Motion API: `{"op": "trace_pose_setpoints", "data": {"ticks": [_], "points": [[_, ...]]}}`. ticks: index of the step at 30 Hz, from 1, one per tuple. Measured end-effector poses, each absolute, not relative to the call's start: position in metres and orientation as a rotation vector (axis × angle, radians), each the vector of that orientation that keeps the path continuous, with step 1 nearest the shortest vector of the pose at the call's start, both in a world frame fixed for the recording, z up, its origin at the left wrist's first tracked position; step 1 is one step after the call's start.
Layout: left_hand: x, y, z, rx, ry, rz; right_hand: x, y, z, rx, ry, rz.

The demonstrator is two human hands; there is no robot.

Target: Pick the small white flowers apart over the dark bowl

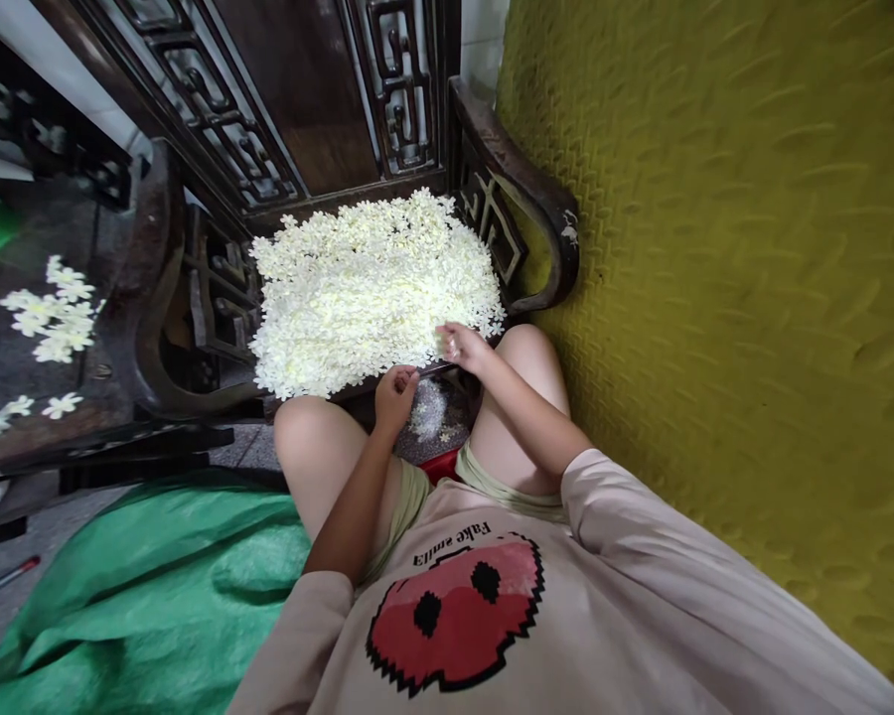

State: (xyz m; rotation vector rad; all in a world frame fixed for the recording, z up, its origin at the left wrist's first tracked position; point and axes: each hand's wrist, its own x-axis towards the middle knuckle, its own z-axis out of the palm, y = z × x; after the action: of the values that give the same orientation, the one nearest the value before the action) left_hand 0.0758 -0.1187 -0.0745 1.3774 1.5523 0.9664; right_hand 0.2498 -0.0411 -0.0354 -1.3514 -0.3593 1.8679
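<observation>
A big heap of small pale-yellow and white artificial flowers (372,288) covers the seat of a dark carved wooden chair (521,199) in front of me. My left hand (394,392) is at the heap's near edge, fingers closed, seemingly pinching a small flower. My right hand (462,346) touches the heap's near right edge and pinches a flower piece between its fingertips. My bare knees flank both hands. Between the knees lies a small patterned surface (436,417) with a few loose flowers.
A yellow-green embossed mat or wall (752,298) rises on the right. Green plastic sheeting (141,586) lies on the floor at the left. A dark side table (15,348) at far left carries a few larger white flowers (52,318). A pen (4,579) lies on the floor.
</observation>
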Motion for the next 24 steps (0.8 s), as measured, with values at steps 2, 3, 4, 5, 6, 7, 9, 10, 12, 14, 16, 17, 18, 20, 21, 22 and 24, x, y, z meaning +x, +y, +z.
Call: {"op": "trace_pose_setpoints", "data": {"ticks": [2, 3, 4, 5, 6, 7, 9, 10, 12, 14, 16, 17, 18, 20, 21, 22, 24], "points": [[0.079, -0.123, -0.069, 1.569, 1.512, 0.937, 0.232, -0.061, -0.036, -1.352, -0.253, 2.017], [0.081, -0.124, -0.067, 1.641, 1.492, 0.906, 0.223, -0.07, -0.038, -1.361, -0.223, 2.054], [0.082, -0.125, -0.066, 1.698, 1.478, 0.872, 0.215, -0.079, -0.039, -1.358, -0.212, 2.086], [0.083, -0.125, -0.066, 1.74, 1.479, 0.841, 0.208, -0.085, -0.041, -1.343, -0.209, 2.112], [0.084, -0.125, -0.067, 1.774, 1.495, 0.81, 0.202, -0.091, -0.044, -1.324, -0.212, 2.126], [0.085, -0.125, -0.068, 1.803, 1.52, 0.779, 0.197, -0.095, -0.046, -1.312, -0.214, 2.122], [0.085, -0.125, -0.069, 1.852, 1.577, 0.726, 0.192, -0.099, -0.051, -1.314, -0.213, 2.091], [0.085, -0.125, -0.069, 1.872, 1.592, 0.709, 0.191, -0.1, -0.053, -1.322, -0.208, 2.079], [0.085, -0.126, -0.068, 1.898, 1.589, 0.705, 0.193, -0.101, -0.055, -1.328, -0.194, 2.096], [0.085, -0.127, -0.066, 1.901, 1.572, 0.736, 0.197, -0.101, -0.055, -1.317, -0.174, 2.135], [0.084, -0.128, -0.063, 1.894, 1.561, 0.779, 0.201, -0.101, -0.052, -1.296, -0.141, 2.153], [0.083, -0.128, -0.062, 1.887, 1.557, 0.803, 0.203, -0.101, -0.05, -1.284, -0.119, 2.157], [0.082, -0.128, -0.061, 1.879, 1.556, 0.825, 0.204, -0.102, -0.049, -1.271, -0.095, 2.161], [0.08, -0.128, -0.06, 1.857, 1.562, 0.858, 0.206, -0.105, -0.045, -1.257, -0.056, 2.16], [0.079, -0.127, -0.06, 1.847, 1.567, 0.868, 0.206, -0.106, -0.044, -1.256, -0.046, 2.154], [0.079, -0.127, -0.061, 1.841, 1.572, 0.876, 0.206, -0.107, -0.043, -1.261, -0.042, 2.142], [0.079, -0.127, -0.061, 1.842, 1.581, 0.889, 0.205, -0.109, -0.043, -1.271, -0.049, 2.114]]}}
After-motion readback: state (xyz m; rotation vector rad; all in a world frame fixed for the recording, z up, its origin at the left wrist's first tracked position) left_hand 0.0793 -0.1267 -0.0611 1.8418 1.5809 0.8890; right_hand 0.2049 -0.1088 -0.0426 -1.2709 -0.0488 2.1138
